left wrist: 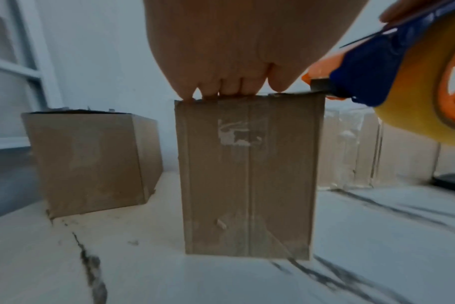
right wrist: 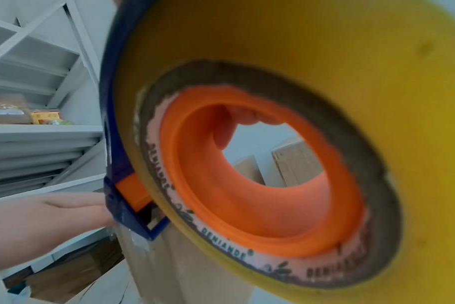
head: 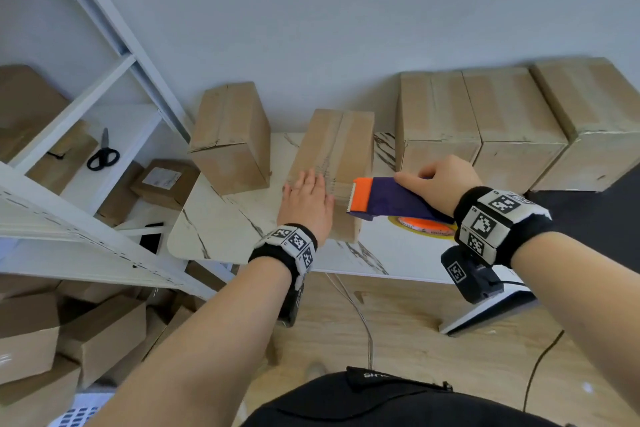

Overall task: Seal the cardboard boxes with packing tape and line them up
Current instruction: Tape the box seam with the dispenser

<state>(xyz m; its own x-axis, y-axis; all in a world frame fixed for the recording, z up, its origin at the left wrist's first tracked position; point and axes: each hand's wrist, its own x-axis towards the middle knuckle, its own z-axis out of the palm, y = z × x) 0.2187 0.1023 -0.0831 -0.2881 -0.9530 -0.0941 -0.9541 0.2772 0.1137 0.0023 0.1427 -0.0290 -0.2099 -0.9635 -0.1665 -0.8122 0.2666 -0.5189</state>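
Note:
A tall cardboard box [head: 334, 146] [left wrist: 247, 174] stands on the marble table [head: 214, 229], with tape along its top seam. My left hand [head: 306, 199] [left wrist: 237, 51] lies flat on the near end of its top, fingers straight. My right hand [head: 438, 180] grips a blue and orange tape dispenser [head: 391, 199] [left wrist: 372, 78]. Its orange toothed end touches the box's near top edge, right beside my left hand. The yellow tape roll [right wrist: 273, 154] fills the right wrist view, with my left hand [right wrist: 52, 222] beside the dispenser's frame.
Another box [head: 230, 139] stands on the table to the left. Three taped boxes [head: 512, 121] sit side by side at the back right. White shelving [head: 104, 107] at left holds scissors [head: 103, 152] and parcels. More boxes [head: 69, 333] are piled on the floor below.

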